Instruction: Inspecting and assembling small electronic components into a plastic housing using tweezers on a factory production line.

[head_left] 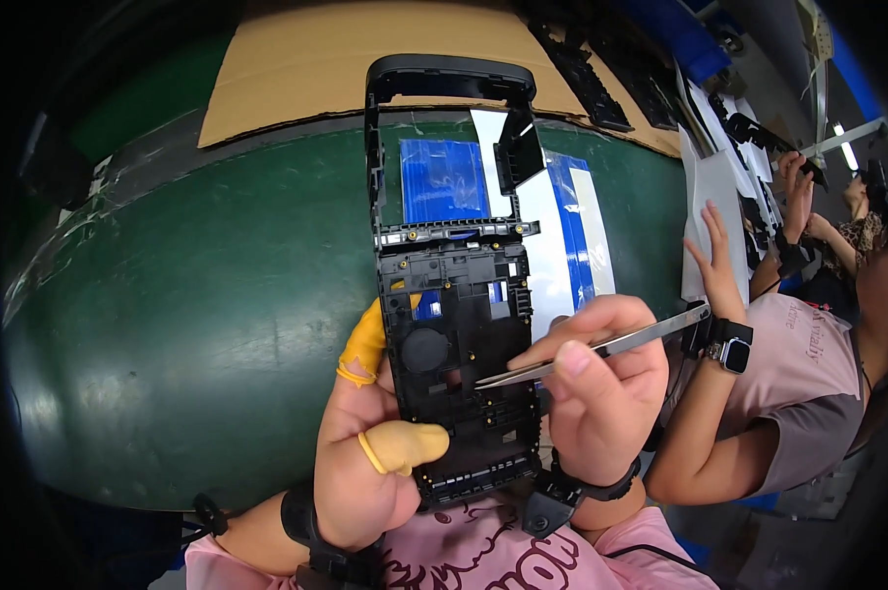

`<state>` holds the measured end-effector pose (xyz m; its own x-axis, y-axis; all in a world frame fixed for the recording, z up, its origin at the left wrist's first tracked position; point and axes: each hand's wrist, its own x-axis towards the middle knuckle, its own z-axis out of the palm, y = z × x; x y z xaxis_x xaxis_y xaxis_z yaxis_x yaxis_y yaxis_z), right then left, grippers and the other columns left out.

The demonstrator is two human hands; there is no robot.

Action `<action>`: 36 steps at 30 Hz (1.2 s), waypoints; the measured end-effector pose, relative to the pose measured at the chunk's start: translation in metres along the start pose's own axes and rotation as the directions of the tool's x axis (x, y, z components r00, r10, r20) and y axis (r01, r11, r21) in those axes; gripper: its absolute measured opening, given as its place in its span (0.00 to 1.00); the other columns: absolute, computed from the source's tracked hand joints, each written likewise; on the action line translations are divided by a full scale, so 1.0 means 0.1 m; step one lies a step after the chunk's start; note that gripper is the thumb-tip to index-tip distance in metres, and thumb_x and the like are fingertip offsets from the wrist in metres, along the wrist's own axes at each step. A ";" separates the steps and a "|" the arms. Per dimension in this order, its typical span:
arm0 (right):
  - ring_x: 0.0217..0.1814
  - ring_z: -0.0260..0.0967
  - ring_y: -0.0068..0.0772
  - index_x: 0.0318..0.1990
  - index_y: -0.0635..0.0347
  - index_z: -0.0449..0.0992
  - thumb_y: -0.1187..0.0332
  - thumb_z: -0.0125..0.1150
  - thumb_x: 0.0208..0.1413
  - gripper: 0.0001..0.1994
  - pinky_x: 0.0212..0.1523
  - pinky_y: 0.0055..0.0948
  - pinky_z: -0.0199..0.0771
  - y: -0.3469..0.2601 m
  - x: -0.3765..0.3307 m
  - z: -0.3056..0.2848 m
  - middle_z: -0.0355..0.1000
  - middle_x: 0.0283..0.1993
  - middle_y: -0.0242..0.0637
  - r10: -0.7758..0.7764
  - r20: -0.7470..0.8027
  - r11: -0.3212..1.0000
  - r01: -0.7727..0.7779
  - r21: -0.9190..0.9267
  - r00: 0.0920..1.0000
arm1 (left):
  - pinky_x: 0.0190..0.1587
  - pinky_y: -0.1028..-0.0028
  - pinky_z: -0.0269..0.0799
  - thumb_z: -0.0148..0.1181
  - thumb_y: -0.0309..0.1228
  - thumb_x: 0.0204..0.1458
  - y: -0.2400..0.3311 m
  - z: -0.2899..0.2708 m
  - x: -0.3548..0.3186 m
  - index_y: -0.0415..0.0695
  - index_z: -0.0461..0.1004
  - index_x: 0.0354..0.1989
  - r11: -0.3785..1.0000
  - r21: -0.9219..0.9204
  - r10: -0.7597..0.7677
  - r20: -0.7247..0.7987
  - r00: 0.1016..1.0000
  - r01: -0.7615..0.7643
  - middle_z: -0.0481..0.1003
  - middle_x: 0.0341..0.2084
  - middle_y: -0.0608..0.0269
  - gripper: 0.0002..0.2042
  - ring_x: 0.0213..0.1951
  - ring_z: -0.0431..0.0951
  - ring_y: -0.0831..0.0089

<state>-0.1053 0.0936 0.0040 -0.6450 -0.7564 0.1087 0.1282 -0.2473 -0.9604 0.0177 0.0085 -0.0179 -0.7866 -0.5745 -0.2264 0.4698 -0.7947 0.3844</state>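
Black plastic frame [456, 295] stands upright over the green tabletop [218, 295], clamped in your left hand [365, 462]; your right hand [601, 393] pinches metal tweezers [592, 351], tip at its middle, so steady placement seems needed.

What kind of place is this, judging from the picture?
Probably an electronics assembly line: the left hand holds a black plastic frame, the right hand works on it with tweezers, and a co-worker's hand handles parts beside.
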 end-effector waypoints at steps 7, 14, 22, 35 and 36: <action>0.20 0.58 0.17 0.39 0.66 0.62 0.78 0.50 0.48 0.10 0.23 0.15 0.56 -0.03 -0.12 0.05 0.71 0.27 0.47 -0.032 -0.068 0.978 0.045 0.202 0.997 | 0.48 0.69 0.66 0.45 0.19 0.40 -0.05 -0.05 0.04 0.39 0.53 0.56 1.000 -0.009 0.021 -0.016 1.000 -0.021 0.65 0.44 0.54 0.28 0.43 0.69 0.68; 0.20 0.55 0.14 0.39 0.64 0.61 0.77 0.51 0.50 0.09 0.22 0.13 0.54 0.00 -0.19 0.11 0.71 0.29 0.49 0.002 -0.054 0.946 0.016 0.323 0.999 | 0.44 0.71 0.68 0.44 0.21 0.45 -0.07 -0.06 0.07 0.39 0.57 0.53 0.990 0.102 0.098 0.013 0.995 -0.099 0.68 0.41 0.57 0.22 0.40 0.70 0.73; 0.18 0.55 0.16 0.37 0.63 0.62 0.75 0.54 0.47 0.10 0.19 0.14 0.54 -0.23 -0.25 -0.18 0.71 0.26 0.44 -0.118 -0.202 0.968 0.158 0.195 0.972 | 0.39 0.74 0.70 0.48 0.20 0.43 0.59 0.04 0.02 0.40 0.62 0.47 0.911 0.409 -0.019 -0.095 0.995 0.056 0.71 0.35 0.61 0.19 0.34 0.72 0.73; 0.29 0.66 0.18 0.37 0.65 0.66 0.80 0.54 0.47 0.09 0.30 0.16 0.65 -0.20 -0.53 -1.01 0.69 0.31 0.36 0.014 -0.194 0.949 0.048 0.312 0.981 | 0.38 0.71 0.68 0.57 0.24 0.40 3.23 -0.59 2.17 0.29 0.68 0.41 -0.512 0.859 0.702 0.431 0.567 -0.020 0.73 0.34 0.47 0.18 0.33 0.74 0.66; 0.31 0.66 0.18 0.38 0.65 0.66 0.81 0.54 0.48 0.09 0.32 0.16 0.66 -0.19 -0.52 -1.05 0.69 0.32 0.35 0.031 -0.202 0.943 0.038 0.330 0.979 | 0.36 0.71 0.68 0.56 0.23 0.41 2.59 -0.10 2.26 0.30 0.70 0.38 -0.479 0.877 0.682 0.406 0.608 -0.048 0.74 0.33 0.49 0.14 0.34 0.74 0.67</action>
<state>-0.1536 0.2011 -0.0104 -0.7796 -0.6257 0.0249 0.3446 -0.4619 -0.8173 -0.0341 -0.3294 0.0213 -0.3206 -0.8119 0.4879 -0.5381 0.5800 0.6116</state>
